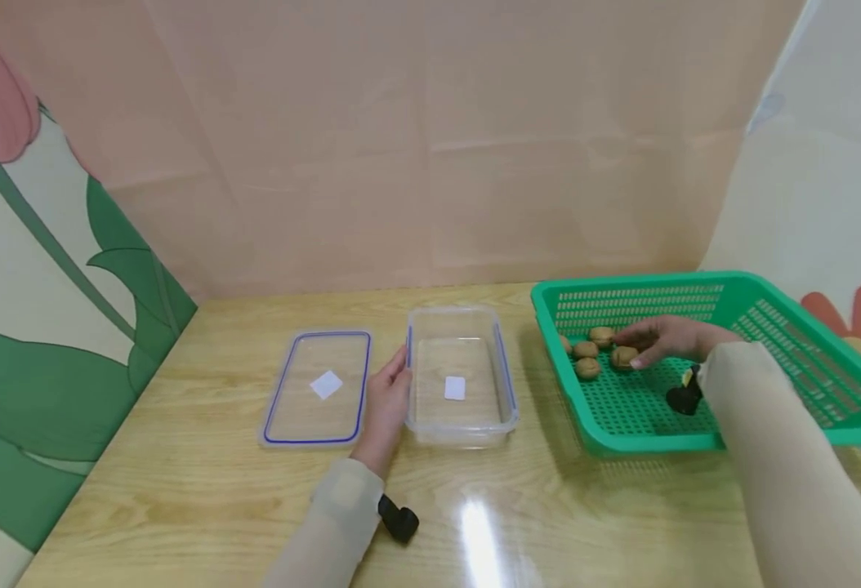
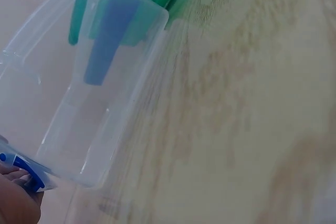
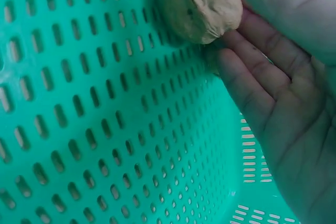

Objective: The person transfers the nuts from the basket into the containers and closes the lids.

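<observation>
Take the clear container [image 1: 462, 428] as your landmark: it stands on the tabletop [image 1: 180, 457], with the blue-edged lid [image 1: 313, 351] lying flat to its left and the green basket [image 1: 658, 443] to its right. Your left hand [image 1: 386, 400] rests against the container's left wall, its fingers fairly straight along the side and not wrapped round it.

Your right hand [image 1: 669, 337] is down inside the basket, to the container's right. Its thumb and fingers [image 3: 244, 80] are slightly parted, just the width of one walnut [image 1: 625, 358], and pinch it between them; how firmly, you cannot tell from these views. That walnut sits low, near the basket floor, and the other walnuts [image 1: 586, 349] cluster beside it on the side towards the container. None shows in the container itself.

The step in hand looks to be picking up this single walnut. The next move probably calls for a secure pinch and a straight lift, keeping your fingers off the neighbouring shells.
</observation>
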`<state>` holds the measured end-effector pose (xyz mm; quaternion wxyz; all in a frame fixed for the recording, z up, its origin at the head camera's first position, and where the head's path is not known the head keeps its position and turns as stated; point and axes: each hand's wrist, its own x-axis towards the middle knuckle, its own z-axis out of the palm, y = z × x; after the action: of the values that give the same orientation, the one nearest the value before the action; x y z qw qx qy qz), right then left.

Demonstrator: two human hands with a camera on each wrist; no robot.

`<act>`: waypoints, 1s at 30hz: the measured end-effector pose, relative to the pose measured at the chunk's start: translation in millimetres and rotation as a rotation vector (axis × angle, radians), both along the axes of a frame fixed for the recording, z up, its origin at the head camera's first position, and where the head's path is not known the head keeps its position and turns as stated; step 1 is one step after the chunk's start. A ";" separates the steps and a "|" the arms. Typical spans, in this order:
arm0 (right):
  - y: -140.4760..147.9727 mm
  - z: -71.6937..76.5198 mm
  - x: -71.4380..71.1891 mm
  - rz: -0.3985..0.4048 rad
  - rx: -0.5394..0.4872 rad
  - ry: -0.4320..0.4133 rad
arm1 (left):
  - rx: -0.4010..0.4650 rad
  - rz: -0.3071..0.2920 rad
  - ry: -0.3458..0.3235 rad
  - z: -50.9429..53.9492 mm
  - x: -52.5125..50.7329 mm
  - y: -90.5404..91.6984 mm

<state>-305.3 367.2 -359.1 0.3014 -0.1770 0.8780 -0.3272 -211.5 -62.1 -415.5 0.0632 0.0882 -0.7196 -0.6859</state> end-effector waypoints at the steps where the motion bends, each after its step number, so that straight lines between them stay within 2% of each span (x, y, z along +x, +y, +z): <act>1: 0.2 -1.4 -0.5 0.002 0.008 0.002 | -0.002 -0.005 0.001 0.4 0.3 0.0; 8: -2.3 -5.2 -3.9 -0.009 0.069 0.019 | 0.002 -0.002 0.034 0.0 1.7 -0.1; 13: -5.3 -3.7 -7.1 0.044 0.102 0.044 | 0.007 0.005 0.033 -3.6 1.5 1.3; 18: -6.3 -1.6 -7.1 0.059 0.123 0.038 | 0.010 0.013 0.043 -6.2 1.9 3.1; 24: -6.0 -1.5 -8.2 0.058 0.107 0.037 | 0.019 0.020 0.075 -4.9 0.9 3.2; 30: -2.2 -1.4 -8.5 0.030 0.086 0.039 | -0.007 0.007 0.085 -5.8 -0.9 1.6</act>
<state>-313.8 365.1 -360.5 0.2964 -0.1835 0.8941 -0.2812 -212.4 -60.5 -421.3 0.0962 0.0613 -0.7182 -0.6864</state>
